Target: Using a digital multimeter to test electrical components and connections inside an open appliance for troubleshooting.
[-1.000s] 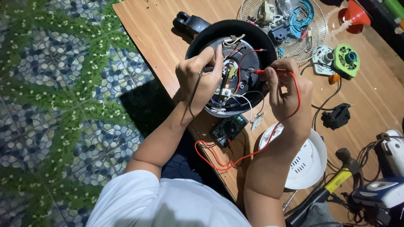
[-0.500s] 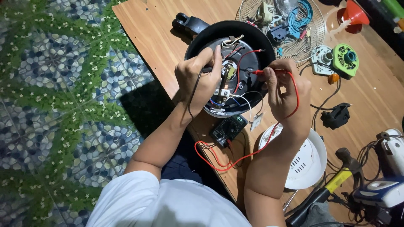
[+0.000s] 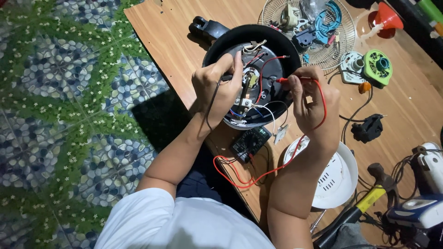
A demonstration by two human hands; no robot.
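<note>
A round black appliance [image 3: 230, 39] lies open side up on the wooden table [image 3: 161, 41], its wiring and metal parts showing. My left hand [image 3: 217, 90] pinches a thin black probe whose lead hangs down my wrist, tip inside the appliance. My right hand [image 3: 311, 99] grips a red probe [image 3: 284, 80] pointed at the inner parts, its red lead [image 3: 258, 173] looping down to a black meter [image 3: 251, 140] just below the appliance.
A wire fan grille [image 3: 339, 48] holding small parts sits at the back, beside a green round part [image 3: 377, 67] and a red funnel [image 3: 387, 16]. A white round cover [image 3: 339, 177], a black plug [image 3: 368, 129] and a yellow-handled tool [image 3: 371, 198] lie right. Patterned floor left.
Both hands hold their probes in nearly the same place inside the appliance; only slight shifts of the fingers show.
</note>
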